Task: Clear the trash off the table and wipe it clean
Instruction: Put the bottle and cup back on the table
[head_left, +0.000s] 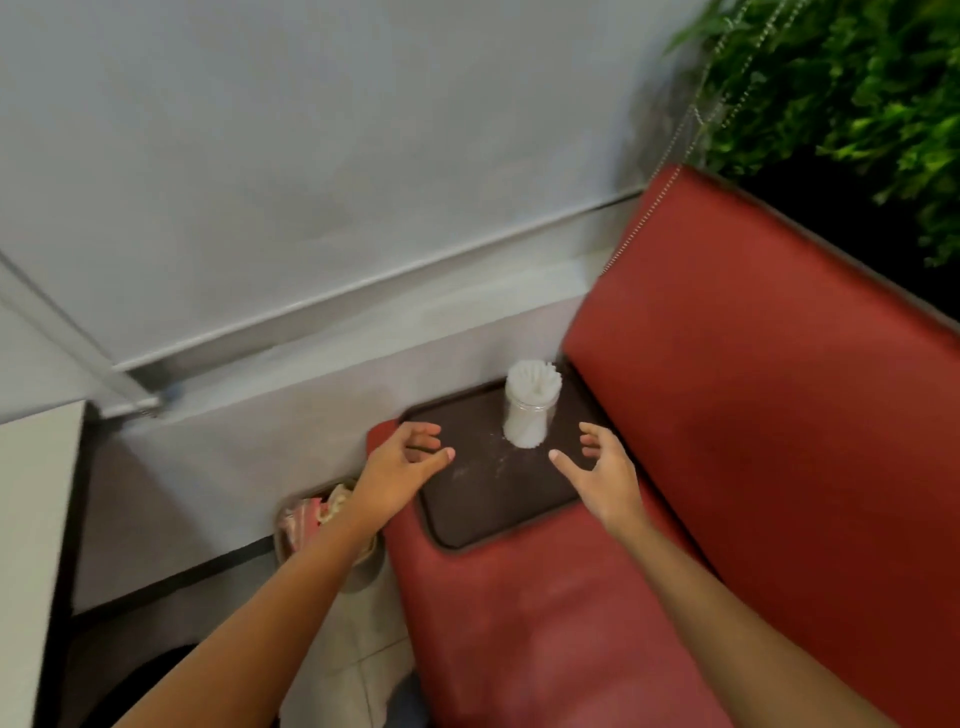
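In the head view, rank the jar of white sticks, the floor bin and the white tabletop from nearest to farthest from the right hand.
1. Jar of white sticks: on the brown tray, just ahead and left of the right hand.
2. Floor bin: down on the floor, further left.
3. White tabletop: at the far left edge.

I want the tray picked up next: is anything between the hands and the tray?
Nothing visible does. The left hand and right hand are at the sides of the tray; the jar stands further back, between them.
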